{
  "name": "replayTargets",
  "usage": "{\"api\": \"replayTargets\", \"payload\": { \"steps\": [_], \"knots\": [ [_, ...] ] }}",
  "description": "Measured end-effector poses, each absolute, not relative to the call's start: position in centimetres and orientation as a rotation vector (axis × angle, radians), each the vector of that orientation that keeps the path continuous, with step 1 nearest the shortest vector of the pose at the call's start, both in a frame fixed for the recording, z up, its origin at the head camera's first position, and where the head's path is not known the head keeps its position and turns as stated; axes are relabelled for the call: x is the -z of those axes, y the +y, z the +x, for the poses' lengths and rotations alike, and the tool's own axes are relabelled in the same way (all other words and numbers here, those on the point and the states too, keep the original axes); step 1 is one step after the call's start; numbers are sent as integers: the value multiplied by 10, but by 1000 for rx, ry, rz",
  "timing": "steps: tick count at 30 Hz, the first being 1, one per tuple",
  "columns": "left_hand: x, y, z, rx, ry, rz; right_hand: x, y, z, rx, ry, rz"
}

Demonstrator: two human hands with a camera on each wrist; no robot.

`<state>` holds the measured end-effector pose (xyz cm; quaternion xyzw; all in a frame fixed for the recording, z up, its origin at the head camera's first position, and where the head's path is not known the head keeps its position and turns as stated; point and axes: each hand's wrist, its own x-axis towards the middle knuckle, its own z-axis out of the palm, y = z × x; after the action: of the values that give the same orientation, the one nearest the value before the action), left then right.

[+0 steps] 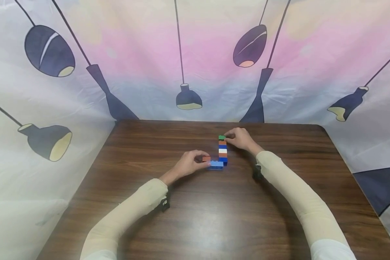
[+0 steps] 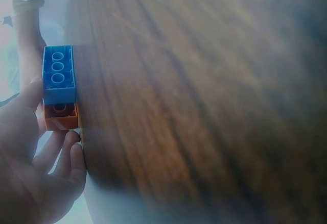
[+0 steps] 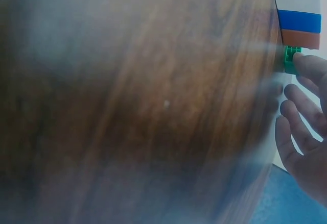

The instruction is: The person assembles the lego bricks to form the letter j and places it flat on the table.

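My left hand (image 1: 190, 163) pinches a light blue brick (image 1: 217, 165) joined to an orange brick (image 1: 206, 159). In the left wrist view, the hollow underside of the blue brick (image 2: 59, 71) shows, with the orange brick (image 2: 61, 119) at its end. A column of stacked bricks in orange, blue and white (image 1: 222, 151) runs away from me. Its near blue end lies right by the light blue brick. My right hand (image 1: 240, 139) pinches a small green brick (image 1: 221, 137) at the column's far end. The right wrist view shows the thumb on this green brick (image 3: 291, 60).
The brown wooden table (image 1: 195, 213) reaches back to a hanging cloth (image 1: 149, 79) printed with lamps. The bricks are in the table's back half. A dark wrist device (image 1: 164, 203) sits under the left cuff, another (image 1: 257, 172) under the right.
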<state>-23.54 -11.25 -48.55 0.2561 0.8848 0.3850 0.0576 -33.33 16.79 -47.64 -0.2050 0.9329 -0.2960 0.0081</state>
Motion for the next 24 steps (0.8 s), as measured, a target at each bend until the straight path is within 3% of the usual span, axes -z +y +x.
{"api": "replayTargets", "payload": {
  "steps": [24],
  "knots": [
    [484,-109,-236,-1155,2672,745,471,179,-328,992,2885,-597]
  ]
}}
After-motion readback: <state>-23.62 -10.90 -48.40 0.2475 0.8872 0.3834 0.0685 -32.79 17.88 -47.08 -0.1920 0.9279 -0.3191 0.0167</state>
